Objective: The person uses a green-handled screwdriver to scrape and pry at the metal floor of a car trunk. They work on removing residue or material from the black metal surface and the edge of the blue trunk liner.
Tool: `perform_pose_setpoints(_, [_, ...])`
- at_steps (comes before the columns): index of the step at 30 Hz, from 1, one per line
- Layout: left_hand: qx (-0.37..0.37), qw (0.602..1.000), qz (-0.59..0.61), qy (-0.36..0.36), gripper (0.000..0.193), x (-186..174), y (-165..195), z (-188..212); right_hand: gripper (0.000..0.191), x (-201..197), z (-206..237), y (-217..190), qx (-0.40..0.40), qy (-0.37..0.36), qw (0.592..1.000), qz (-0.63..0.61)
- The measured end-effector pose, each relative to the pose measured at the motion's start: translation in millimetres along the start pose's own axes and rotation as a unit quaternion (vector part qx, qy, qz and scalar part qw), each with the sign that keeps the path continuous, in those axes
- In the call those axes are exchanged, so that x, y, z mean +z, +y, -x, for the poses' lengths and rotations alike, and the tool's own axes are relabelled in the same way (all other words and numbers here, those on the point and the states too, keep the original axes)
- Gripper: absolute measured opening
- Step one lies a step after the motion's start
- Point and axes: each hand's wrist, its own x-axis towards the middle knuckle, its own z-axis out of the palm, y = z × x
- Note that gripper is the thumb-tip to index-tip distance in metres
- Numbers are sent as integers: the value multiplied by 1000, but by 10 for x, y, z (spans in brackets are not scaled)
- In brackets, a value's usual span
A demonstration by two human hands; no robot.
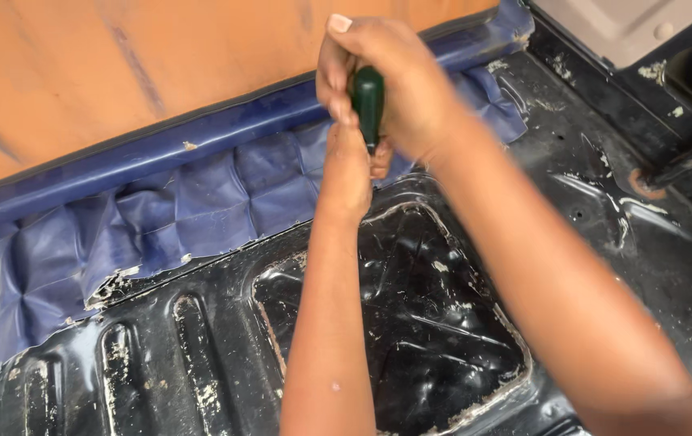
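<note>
The right hand [398,89] is clenched around a dark green, rounded plastic tool handle [368,97] held upright above quilted blue vinyl padding [200,202], the left hand [347,165] gripping just beneath.

No packages, labels, signs or screens show anywhere in this view.
</note>
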Motion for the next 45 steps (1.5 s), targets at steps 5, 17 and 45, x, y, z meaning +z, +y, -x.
perform_pose_setpoints(5, [-40, 998, 20, -35, 45, -92, 43, -38, 52, -234, -96, 133, 56, -100, 993, -9])
perform_pose_setpoints(17, [246, 942, -228, 6, 22, 17, 7, 61, 46, 479, 75, 520, -257, 361, 878, 181])
perform_pose_setpoints(45, [-22, 997, 50, -50, 46, -74, 98, -82, 48, -297, -60, 268, 14, -46, 999, -2])
